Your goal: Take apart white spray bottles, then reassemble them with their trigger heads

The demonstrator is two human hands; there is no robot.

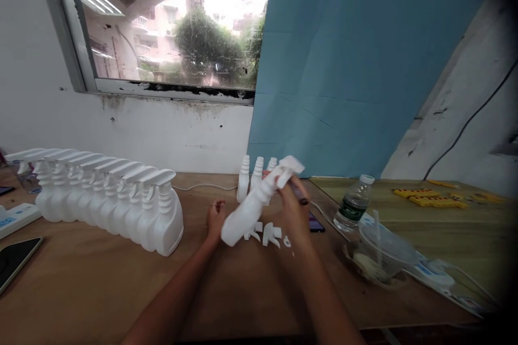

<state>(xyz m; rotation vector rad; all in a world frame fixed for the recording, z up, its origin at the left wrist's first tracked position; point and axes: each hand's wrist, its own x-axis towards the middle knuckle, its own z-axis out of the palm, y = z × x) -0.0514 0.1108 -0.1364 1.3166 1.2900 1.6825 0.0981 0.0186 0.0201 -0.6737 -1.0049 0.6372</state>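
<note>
While the right hand [292, 202] grips a white spray bottle [246, 215] around its neck, just under the trigger head, the left hand [216, 219] sits low beside the bottle's base, fingers curled — whether they hold anything, I cannot tell. A dark, slim object [298, 194] shows at the right hand's fingers, too blurred to name. The step in hand looks like handling a bottle with its head in place; standing it on the table [243, 302] would call for swinging the base down and finding a free spot. The bottle hangs aslant over the table's middle, base toward the left hand — smooth, plain white, ribbed at the neck, slightly blurred. Beneath and beside it lie two loose trigger heads [272, 234] and a small white ring [287, 241]. Toward the far edge stand three headless bottles [244, 180], partly hidden. Along the table's left side runs a close row of spray bottles [109, 202]; near the right edge stands a water bottle [354, 204].
</note>
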